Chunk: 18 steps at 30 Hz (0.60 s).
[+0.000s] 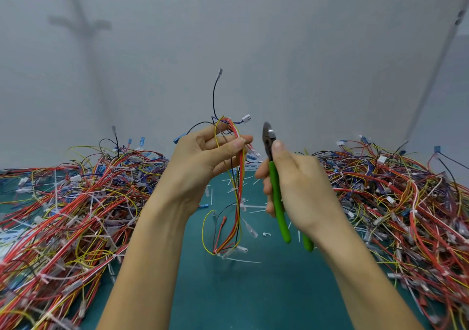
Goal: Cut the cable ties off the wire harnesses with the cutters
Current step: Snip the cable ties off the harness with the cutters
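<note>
Above the middle of a green mat [241, 291], both hands are raised side by side, near each other but not touching.

Left hand [200, 159]: palm towards the camera, thumb and fingers curled and pinching one wire harness [238, 202] near its top. The bundle of red, yellow, orange and black wires hangs down from the pinch, and its lower ends reach the mat. Above the fingers a thin black wire [214, 93] stands up with a small terminal at its tip. A white connector [246, 119] juts to the right.

Right hand [297, 185]: fingers wrapped round the green handles of the cutters [278, 202], thumb lying up against the metal head. The blades point upward, just right of the harness and apart from it. Cannot tell whether the blades are parted.

Short white cut tie pieces [253, 206] lie scattered on the mat between the arms. A big tangle, the left pile [63, 215], covers the mat on one side. The right pile [393, 202] covers the other. A plain grey wall [253, 37] stands behind.
</note>
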{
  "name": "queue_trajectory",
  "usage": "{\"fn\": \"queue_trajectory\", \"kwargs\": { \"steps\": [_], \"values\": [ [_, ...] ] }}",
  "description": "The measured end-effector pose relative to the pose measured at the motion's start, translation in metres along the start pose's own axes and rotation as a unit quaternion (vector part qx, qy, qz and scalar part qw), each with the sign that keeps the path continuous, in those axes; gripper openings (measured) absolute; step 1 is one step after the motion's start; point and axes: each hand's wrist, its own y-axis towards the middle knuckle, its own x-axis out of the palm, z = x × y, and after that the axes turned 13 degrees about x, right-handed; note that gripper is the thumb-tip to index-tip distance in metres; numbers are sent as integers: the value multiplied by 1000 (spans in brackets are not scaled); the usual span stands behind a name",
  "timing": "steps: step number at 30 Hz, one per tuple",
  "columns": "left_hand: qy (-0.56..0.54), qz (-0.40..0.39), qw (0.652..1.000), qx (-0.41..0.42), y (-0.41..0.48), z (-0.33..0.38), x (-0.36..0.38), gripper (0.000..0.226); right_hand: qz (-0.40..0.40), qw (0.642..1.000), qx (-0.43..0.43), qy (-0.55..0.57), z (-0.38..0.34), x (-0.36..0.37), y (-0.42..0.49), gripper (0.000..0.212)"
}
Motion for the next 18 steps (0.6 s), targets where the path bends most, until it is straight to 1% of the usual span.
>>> {"fn": "queue_trajectory", "kwargs": {
  "steps": [2, 3, 4, 6, 8, 11, 14, 18],
  "values": [
    [-28, 6, 1000, -5, 0, 1, -2, 25, -2, 1000, -7, 14, -1, -3, 0, 61],
    [-39, 12, 999, -10, 1, 1, -2, 28, -4, 1000, -9, 15, -1, -5, 0, 61],
    [-48, 20, 999, -14, 1, 1, -3, 33, -4, 1000, -12, 7, 0, -7, 0, 58],
    [-61, 30, 998, -13, 1, 2, -3, 42, -6, 999, -22, -33, 1, -10, 1, 40],
    [-58, 24, 998, -4, 1, 3, -1, 45, -30, 997, -16, -65, 3, -12, 3, 26],
    [-37, 33, 999, 2, 1, 3, 1, 53, -59, 996, -8, -73, 4, -9, 3, 21],
    [-18, 38, 999, -1, 1, 2, 2, 54, -33, 998, -19, -41, 6, 0, 2, 20],
    [-14, -7, 1000, -6, -2, 3, 10, 45, 17, 999, -42, 2, 8, 8, 3, 18]
  ]
}}
